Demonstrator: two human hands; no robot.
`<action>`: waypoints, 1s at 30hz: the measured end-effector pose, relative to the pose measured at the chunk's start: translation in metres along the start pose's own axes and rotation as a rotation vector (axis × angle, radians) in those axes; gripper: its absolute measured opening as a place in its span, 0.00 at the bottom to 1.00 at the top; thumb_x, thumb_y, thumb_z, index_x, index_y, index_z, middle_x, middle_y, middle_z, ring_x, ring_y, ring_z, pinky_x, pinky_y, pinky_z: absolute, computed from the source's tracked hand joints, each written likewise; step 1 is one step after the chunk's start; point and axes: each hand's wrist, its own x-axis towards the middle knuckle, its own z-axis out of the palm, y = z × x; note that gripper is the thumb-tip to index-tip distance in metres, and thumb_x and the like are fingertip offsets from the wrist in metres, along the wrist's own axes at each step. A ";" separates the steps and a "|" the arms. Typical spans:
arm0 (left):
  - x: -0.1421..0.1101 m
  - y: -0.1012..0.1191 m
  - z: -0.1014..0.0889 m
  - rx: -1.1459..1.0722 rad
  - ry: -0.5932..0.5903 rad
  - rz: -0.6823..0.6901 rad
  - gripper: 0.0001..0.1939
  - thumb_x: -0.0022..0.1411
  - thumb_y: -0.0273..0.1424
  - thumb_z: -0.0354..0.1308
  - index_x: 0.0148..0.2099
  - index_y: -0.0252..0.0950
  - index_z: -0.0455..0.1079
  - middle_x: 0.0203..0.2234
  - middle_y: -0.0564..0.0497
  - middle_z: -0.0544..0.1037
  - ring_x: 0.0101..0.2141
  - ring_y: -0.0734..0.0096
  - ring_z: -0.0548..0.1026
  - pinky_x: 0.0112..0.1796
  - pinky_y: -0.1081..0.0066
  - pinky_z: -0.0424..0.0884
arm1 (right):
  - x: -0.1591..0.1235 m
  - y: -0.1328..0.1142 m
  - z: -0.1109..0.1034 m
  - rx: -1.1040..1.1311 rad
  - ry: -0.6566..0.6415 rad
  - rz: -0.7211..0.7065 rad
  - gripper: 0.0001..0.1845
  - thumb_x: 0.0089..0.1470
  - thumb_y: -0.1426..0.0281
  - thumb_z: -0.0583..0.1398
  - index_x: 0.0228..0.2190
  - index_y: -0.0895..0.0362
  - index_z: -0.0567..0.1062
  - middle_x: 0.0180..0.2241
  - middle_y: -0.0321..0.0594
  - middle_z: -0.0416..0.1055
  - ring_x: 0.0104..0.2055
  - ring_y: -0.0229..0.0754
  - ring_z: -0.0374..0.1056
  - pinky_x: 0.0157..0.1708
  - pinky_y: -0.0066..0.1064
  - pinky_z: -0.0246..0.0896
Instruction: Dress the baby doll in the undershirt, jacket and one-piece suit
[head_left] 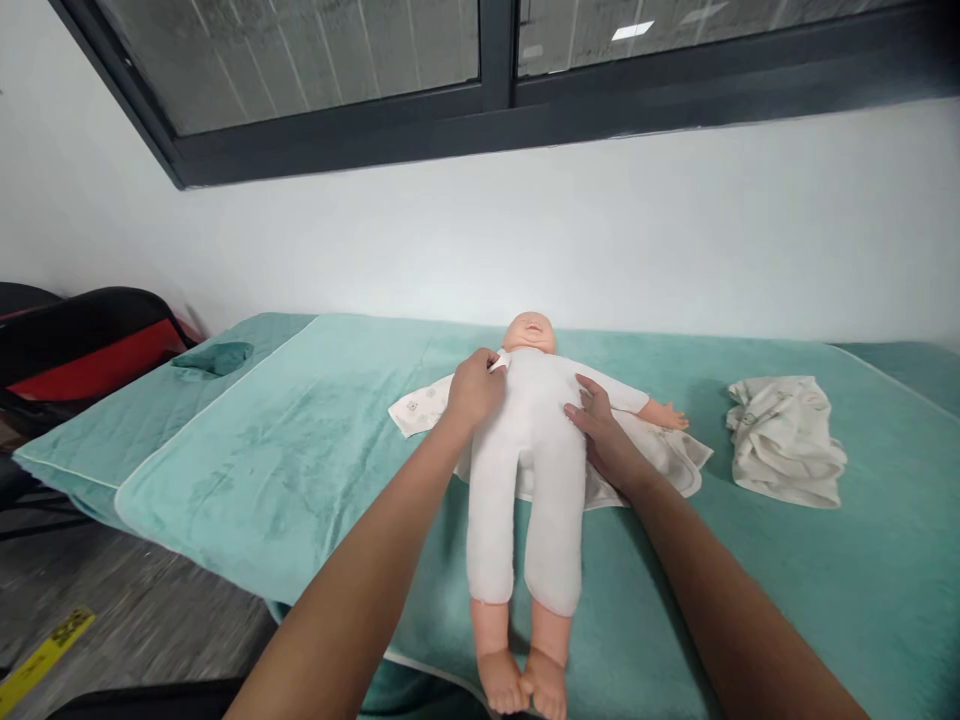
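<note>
One doll [547, 400], axis near-to-far, head [529, 332] farthest; left grip [474, 388] on cloth [502, 359], right grip [602, 432] half-wide

We count one doll [541, 410]; one left hand [476, 390] and one right hand [606, 432]; one spread garment [418, 408]; one crumpled cloth [784, 442]; two window panes [322, 60]; one yellow floor strip [46, 657]

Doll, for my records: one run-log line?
doll: face-up on green cover; left hand: pinching white cloth; right hand: open, at doll's side
</note>
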 end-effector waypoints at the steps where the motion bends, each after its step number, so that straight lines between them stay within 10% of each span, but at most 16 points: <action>1: -0.002 0.004 -0.005 -0.001 -0.041 -0.006 0.08 0.61 0.28 0.53 0.41 0.35 0.72 0.39 0.46 0.79 0.40 0.63 0.75 0.44 0.66 0.68 | 0.000 0.000 0.000 0.005 -0.010 0.009 0.43 0.47 0.51 0.64 0.61 0.39 0.55 0.64 0.41 0.54 0.63 0.49 0.59 0.55 0.45 0.65; 10: -0.040 0.062 -0.043 -0.383 -0.430 0.038 0.16 0.60 0.31 0.55 0.51 0.36 0.70 0.39 0.47 0.80 0.30 0.70 0.77 0.25 0.74 0.67 | 0.001 0.000 0.000 0.017 -0.041 0.019 0.45 0.49 0.52 0.65 0.62 0.40 0.51 0.67 0.41 0.49 0.64 0.48 0.57 0.57 0.44 0.62; 17: -0.032 0.028 -0.023 -0.204 0.001 0.109 0.11 0.64 0.30 0.51 0.44 0.39 0.72 0.44 0.49 0.80 0.45 0.66 0.76 0.47 0.66 0.72 | -0.005 -0.010 0.003 0.006 -0.079 0.012 0.40 0.51 0.51 0.62 0.60 0.41 0.51 0.64 0.42 0.53 0.61 0.48 0.60 0.52 0.43 0.66; 30: 0.018 0.040 0.033 0.021 -0.201 0.310 0.20 0.65 0.35 0.51 0.58 0.37 0.67 0.57 0.47 0.72 0.58 0.60 0.68 0.59 0.62 0.61 | 0.004 -0.010 0.004 0.003 -0.163 -0.067 0.23 0.52 0.51 0.59 0.41 0.47 0.55 0.47 0.36 0.66 0.47 0.42 0.67 0.47 0.35 0.67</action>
